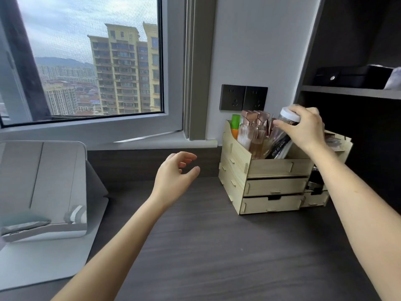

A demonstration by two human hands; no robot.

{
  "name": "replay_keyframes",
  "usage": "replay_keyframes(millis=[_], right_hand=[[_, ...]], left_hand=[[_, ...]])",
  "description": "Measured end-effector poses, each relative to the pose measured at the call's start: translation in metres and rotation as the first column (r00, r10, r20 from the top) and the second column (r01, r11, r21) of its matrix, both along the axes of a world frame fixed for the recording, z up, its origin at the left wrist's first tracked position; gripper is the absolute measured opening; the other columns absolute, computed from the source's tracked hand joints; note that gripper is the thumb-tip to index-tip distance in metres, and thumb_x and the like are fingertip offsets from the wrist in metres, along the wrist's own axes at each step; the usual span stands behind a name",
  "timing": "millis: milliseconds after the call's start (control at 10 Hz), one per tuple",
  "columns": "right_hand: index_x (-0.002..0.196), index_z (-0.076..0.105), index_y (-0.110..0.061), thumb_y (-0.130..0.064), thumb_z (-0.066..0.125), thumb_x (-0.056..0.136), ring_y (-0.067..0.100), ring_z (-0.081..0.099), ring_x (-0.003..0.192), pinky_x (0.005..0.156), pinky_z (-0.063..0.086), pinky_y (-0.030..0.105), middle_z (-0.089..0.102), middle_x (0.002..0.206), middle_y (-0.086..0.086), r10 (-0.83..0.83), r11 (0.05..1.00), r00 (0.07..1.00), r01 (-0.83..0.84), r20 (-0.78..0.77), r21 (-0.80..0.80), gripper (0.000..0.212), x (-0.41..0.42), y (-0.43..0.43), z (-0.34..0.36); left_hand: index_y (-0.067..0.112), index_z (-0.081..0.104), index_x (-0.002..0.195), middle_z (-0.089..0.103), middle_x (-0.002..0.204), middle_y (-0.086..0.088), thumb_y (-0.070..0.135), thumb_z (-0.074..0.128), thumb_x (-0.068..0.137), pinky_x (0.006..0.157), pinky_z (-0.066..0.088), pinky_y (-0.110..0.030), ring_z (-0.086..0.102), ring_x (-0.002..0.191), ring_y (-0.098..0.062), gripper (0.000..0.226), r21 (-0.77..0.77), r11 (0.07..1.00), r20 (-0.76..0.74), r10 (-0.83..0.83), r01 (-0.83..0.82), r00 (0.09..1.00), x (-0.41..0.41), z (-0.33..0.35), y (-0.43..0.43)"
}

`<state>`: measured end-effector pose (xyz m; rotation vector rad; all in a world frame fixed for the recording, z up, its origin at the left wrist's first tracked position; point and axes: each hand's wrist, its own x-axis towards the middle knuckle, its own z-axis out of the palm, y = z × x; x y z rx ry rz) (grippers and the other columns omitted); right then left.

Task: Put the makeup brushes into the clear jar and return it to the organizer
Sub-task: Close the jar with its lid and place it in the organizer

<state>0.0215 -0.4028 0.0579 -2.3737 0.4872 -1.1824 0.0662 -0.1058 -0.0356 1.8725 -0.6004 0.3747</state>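
Observation:
My right hand point(303, 129) grips the white-lidded top of the clear jar point(280, 135), which tilts inside the top compartment of the pale wooden organizer point(275, 168). Dark makeup brushes point(281, 148) show through the jar's wall. My left hand point(175, 172) hovers over the dark desk, left of the organizer, fingers apart and holding nothing.
Two rose-gold-capped bottles point(251, 133) and a green and orange tube point(235, 126) stand in the organizer beside the jar. Its drawers face me. A tilted mirror point(43, 187) stands at the left. Wall sockets point(243, 97), a window and dark shelves point(351, 92) lie behind.

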Motion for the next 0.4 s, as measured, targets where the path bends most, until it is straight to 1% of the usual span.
replay_keyframes(millis=[100,200,300,400], right_hand=[[0.133,0.054,-0.016,-0.038,0.073,0.077,0.036,0.047,0.119,0.102,0.038,0.038,0.047,0.128,0.021,0.004,1.000,0.988,-0.008,-0.152,-0.021,0.063,0.011,0.000,-0.003],[0.135,0.051,-0.016,-0.037,0.071,0.079,0.037,0.046,0.121,0.104,0.037,0.040,0.046,0.130,0.021,0.018,0.999,0.980,-0.025,-0.198,-0.036,0.063,0.017,0.002,-0.005],[0.138,0.046,-0.019,-0.039,0.067,0.082,0.039,0.045,0.125,0.104,0.038,0.043,0.042,0.137,0.022,-0.004,0.997,0.965,-0.015,-0.263,-0.072,0.063,0.023,0.001,-0.003],[0.141,0.040,-0.022,-0.047,0.064,0.082,0.042,0.040,0.129,0.103,0.038,0.046,0.035,0.145,0.022,-0.097,0.989,0.944,0.056,-0.314,-0.138,0.068,0.019,0.006,-0.004]], left_hand=[[0.024,0.065,0.100,0.061,0.103,0.006,0.020,0.066,0.080,0.080,0.045,-0.020,0.055,0.093,-0.007,0.020,0.000,1.000,0.004,0.009,-0.009,1.000,0.001,0.001,-0.001],[0.024,0.065,0.101,0.061,0.103,0.006,0.020,0.065,0.080,0.080,0.045,-0.020,0.055,0.093,-0.006,0.021,0.001,1.000,-0.001,0.014,-0.014,1.000,0.001,0.002,-0.001],[0.024,0.065,0.100,0.061,0.103,0.006,0.020,0.065,0.080,0.080,0.045,-0.019,0.055,0.093,-0.007,0.020,-0.006,1.000,-0.006,0.014,-0.014,1.000,0.003,0.003,0.000],[0.024,0.065,0.100,0.061,0.102,0.006,0.020,0.065,0.080,0.081,0.045,-0.021,0.056,0.093,-0.008,0.020,-0.016,1.000,-0.006,0.025,-0.026,1.000,0.001,0.006,0.002]])
